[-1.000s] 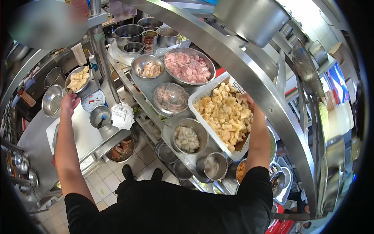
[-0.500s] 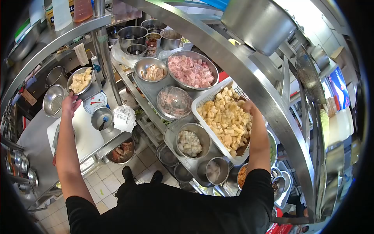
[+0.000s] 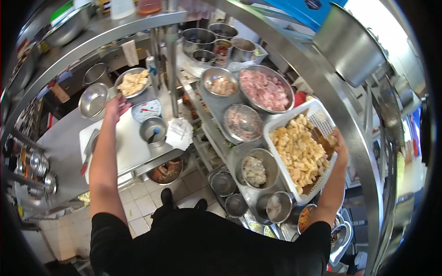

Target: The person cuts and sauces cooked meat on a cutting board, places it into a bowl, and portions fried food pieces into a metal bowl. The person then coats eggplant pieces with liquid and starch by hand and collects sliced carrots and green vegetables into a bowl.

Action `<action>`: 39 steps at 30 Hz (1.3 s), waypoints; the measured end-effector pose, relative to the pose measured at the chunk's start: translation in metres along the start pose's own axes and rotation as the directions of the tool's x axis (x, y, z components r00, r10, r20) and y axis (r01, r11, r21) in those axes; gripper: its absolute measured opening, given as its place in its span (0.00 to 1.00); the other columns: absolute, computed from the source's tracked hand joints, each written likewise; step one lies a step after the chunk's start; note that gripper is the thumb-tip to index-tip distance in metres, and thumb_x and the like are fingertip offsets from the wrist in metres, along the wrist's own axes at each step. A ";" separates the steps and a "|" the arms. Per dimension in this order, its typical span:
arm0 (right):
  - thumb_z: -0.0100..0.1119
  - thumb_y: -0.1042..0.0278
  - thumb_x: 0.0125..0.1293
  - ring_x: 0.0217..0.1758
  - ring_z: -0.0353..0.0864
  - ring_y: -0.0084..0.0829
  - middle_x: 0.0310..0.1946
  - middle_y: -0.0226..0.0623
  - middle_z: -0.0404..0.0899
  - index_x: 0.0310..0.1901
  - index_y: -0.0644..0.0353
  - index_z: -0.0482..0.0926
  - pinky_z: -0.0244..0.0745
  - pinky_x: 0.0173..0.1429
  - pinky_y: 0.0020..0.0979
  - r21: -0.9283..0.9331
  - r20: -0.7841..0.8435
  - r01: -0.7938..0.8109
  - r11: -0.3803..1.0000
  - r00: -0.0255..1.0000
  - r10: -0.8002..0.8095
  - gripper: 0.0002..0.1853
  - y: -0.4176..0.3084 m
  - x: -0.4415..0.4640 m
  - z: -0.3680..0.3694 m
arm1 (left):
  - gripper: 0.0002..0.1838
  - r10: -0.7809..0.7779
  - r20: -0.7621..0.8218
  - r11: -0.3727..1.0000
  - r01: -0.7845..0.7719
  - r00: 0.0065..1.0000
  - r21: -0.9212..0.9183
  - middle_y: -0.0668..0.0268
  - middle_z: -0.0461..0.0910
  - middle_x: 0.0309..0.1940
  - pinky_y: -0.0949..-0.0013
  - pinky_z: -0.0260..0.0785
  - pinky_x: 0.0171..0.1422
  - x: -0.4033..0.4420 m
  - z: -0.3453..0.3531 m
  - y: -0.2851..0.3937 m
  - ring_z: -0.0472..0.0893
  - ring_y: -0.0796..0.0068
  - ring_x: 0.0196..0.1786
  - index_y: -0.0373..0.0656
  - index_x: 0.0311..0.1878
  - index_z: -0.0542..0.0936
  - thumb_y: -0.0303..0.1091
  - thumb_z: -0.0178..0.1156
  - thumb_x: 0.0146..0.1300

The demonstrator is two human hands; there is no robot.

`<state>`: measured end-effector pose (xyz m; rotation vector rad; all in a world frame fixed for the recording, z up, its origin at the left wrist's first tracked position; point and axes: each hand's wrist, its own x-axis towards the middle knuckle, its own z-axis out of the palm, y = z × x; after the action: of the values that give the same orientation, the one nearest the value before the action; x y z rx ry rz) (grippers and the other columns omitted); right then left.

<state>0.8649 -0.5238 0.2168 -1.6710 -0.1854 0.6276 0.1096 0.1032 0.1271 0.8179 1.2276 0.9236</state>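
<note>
My left hand (image 3: 116, 108) is open, palm turned up, with its fingertips at the near rim of a metal bowl (image 3: 141, 93). Pale yellow chunks (image 3: 132, 82) fill that bowl, which sits on a scale with a white dial (image 3: 146, 111). At the right wall of a white perforated basket (image 3: 282, 177) is my right hand (image 3: 340, 146), its fingers curled inward. A pale lump shows by those fingers, but I cannot tell whether it is held. Many yellow chunks (image 3: 299, 149) are heaped in the basket, mostly toward its left side.
A white cutting board (image 3: 124, 158) bears a knife (image 3: 86, 158). Bowls of pink meat (image 3: 266, 89) and pale pieces (image 3: 254, 171) stand left of the basket. A steel shelf rail (image 3: 343, 103) arches over the right side. A blue-handled tool (image 3: 156, 132) rests in a small pot.
The view has swung, so everything sits farther right. My right hand has shifted from over the chunks to the basket's right wall, where more of the bottom shows. My left hand stays by the bowl.
</note>
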 end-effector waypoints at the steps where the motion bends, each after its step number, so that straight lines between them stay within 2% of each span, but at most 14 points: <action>1: 0.57 0.76 0.59 0.43 0.83 0.36 0.42 0.40 0.80 0.56 0.55 0.73 0.82 0.49 0.35 0.067 0.018 0.015 0.998 1.000 -0.016 0.21 -0.008 -0.002 0.001 | 0.19 -0.003 0.028 1.000 0.003 1.000 -0.008 0.59 0.79 0.47 0.69 0.84 0.37 0.000 -0.001 -0.001 0.86 0.60 0.39 0.38 0.55 0.73 0.44 0.55 0.71; 4: 0.56 0.77 0.59 0.43 0.83 0.36 0.41 0.39 0.80 0.56 0.54 0.73 0.82 0.49 0.34 0.259 0.137 0.026 0.966 0.988 -0.064 0.21 -0.035 -0.017 0.026 | 0.19 -0.004 0.033 0.999 0.006 0.999 -0.053 0.56 0.78 0.50 0.66 0.84 0.39 0.007 -0.002 -0.002 0.86 0.57 0.39 0.39 0.56 0.72 0.44 0.54 0.72; 8: 0.55 0.80 0.58 0.45 0.82 0.36 0.46 0.44 0.79 0.52 0.61 0.73 0.81 0.49 0.35 0.262 0.319 0.024 0.965 0.941 -0.110 0.19 -0.088 -0.177 0.209 | 0.19 -0.004 0.099 0.997 0.011 0.995 -0.073 0.56 0.77 0.49 0.66 0.84 0.38 0.013 -0.010 -0.001 0.86 0.56 0.40 0.38 0.58 0.70 0.42 0.53 0.72; 10: 0.60 0.79 0.55 0.44 0.81 0.34 0.43 0.40 0.80 0.49 0.66 0.75 0.79 0.50 0.33 0.191 0.495 0.004 0.982 0.863 -0.100 0.18 -0.104 -0.220 0.293 | 0.18 -0.024 0.118 0.996 0.034 0.993 -0.083 0.56 0.76 0.48 0.67 0.84 0.37 0.009 -0.012 0.003 0.86 0.57 0.39 0.37 0.56 0.70 0.40 0.53 0.72; 12: 0.58 0.83 0.55 0.44 0.81 0.35 0.45 0.43 0.79 0.49 0.66 0.74 0.78 0.50 0.33 0.308 0.609 -0.039 0.951 0.776 -0.165 0.17 -0.106 -0.257 0.388 | 0.17 -0.023 0.137 0.996 0.034 0.990 -0.082 0.55 0.76 0.48 0.68 0.84 0.36 0.006 -0.011 0.005 0.86 0.58 0.39 0.37 0.55 0.70 0.40 0.53 0.72; 18: 0.59 0.88 0.53 0.42 0.81 0.34 0.40 0.39 0.78 0.49 0.66 0.73 0.79 0.47 0.34 0.252 0.862 -0.308 0.918 0.503 -0.068 0.20 -0.045 -0.216 0.658 | 0.16 -0.023 0.256 0.991 0.055 0.966 -0.118 0.56 0.77 0.47 0.65 0.84 0.41 0.013 -0.020 -0.006 0.85 0.57 0.42 0.39 0.55 0.71 0.37 0.56 0.70; 22: 0.63 0.81 0.52 0.40 0.81 0.28 0.39 0.38 0.80 0.46 0.65 0.76 0.76 0.44 0.29 0.373 0.664 0.036 0.927 0.688 -0.294 0.18 -0.012 -0.222 0.797 | 0.11 -0.045 0.269 0.991 0.077 0.962 -0.110 0.58 0.77 0.46 0.65 0.84 0.40 0.012 -0.017 -0.007 0.85 0.57 0.40 0.41 0.48 0.71 0.37 0.56 0.70; 25: 0.70 0.67 0.49 0.38 0.82 0.30 0.34 0.39 0.84 0.45 0.60 0.79 0.76 0.44 0.31 0.009 0.648 0.474 0.880 0.668 -0.366 0.20 0.031 -0.176 0.856 | 0.11 -0.053 0.291 0.990 0.088 0.955 -0.109 0.58 0.77 0.45 0.65 0.84 0.37 0.011 -0.018 -0.004 0.86 0.58 0.38 0.42 0.47 0.70 0.38 0.55 0.71; 28: 0.73 0.58 0.50 0.41 0.84 0.36 0.38 0.46 0.84 0.46 0.63 0.80 0.77 0.47 0.34 -0.180 0.637 0.708 0.683 0.613 -0.468 0.24 0.034 -0.182 0.862 | 0.13 -0.070 0.305 0.991 0.101 0.950 -0.088 0.58 0.77 0.45 0.65 0.84 0.35 0.011 -0.020 0.006 0.86 0.56 0.36 0.40 0.48 0.69 0.40 0.55 0.71; 29: 0.74 0.49 0.51 0.44 0.85 0.40 0.40 0.50 0.84 0.47 0.66 0.80 0.77 0.51 0.36 -0.172 0.626 0.685 0.708 0.631 -0.458 0.30 0.033 -0.178 0.866 | 0.14 -0.078 0.306 0.991 0.107 0.949 -0.081 0.57 0.77 0.45 0.65 0.84 0.35 0.011 -0.021 0.010 0.86 0.56 0.36 0.40 0.48 0.69 0.40 0.55 0.71; 32: 0.72 0.44 0.51 0.47 0.84 0.44 0.41 0.52 0.84 0.48 0.68 0.80 0.76 0.53 0.38 -0.189 0.639 0.652 0.734 0.650 -0.412 0.34 0.000 -0.177 0.854 | 0.14 -0.077 0.285 0.993 0.099 0.956 -0.065 0.56 0.76 0.45 0.64 0.85 0.35 0.015 -0.021 0.015 0.86 0.54 0.36 0.39 0.46 0.69 0.41 0.55 0.71; 33: 0.69 0.44 0.54 0.51 0.83 0.49 0.44 0.57 0.83 0.50 0.70 0.79 0.75 0.55 0.39 -0.223 0.581 0.761 0.609 0.606 -0.543 0.33 -0.010 -0.176 0.856 | 0.14 -0.073 0.275 0.994 0.093 0.959 -0.060 0.56 0.76 0.45 0.64 0.85 0.36 0.019 -0.021 0.013 0.86 0.54 0.36 0.39 0.46 0.70 0.41 0.55 0.71; 36: 0.65 0.46 0.57 0.53 0.81 0.52 0.46 0.59 0.81 0.50 0.70 0.79 0.75 0.57 0.41 -0.231 0.596 0.802 0.551 0.564 -0.571 0.32 0.014 -0.104 0.903 | 0.14 -0.067 0.272 0.993 0.092 0.960 -0.078 0.54 0.75 0.46 0.64 0.85 0.37 0.027 -0.023 0.011 0.86 0.53 0.37 0.38 0.45 0.70 0.40 0.55 0.71; 39: 0.63 0.51 0.58 0.53 0.81 0.52 0.47 0.57 0.81 0.51 0.69 0.79 0.75 0.58 0.42 -0.395 0.585 0.852 0.344 0.522 -0.620 0.28 0.030 -0.070 0.929 | 0.13 -0.065 0.270 0.991 0.094 0.961 -0.098 0.53 0.74 0.47 0.65 0.85 0.37 0.032 -0.024 0.013 0.86 0.54 0.37 0.37 0.45 0.70 0.39 0.55 0.71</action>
<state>0.3360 0.2403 0.1415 -1.8399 -1.5389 0.0730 0.0867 0.1381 0.1223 0.7717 0.9599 0.7804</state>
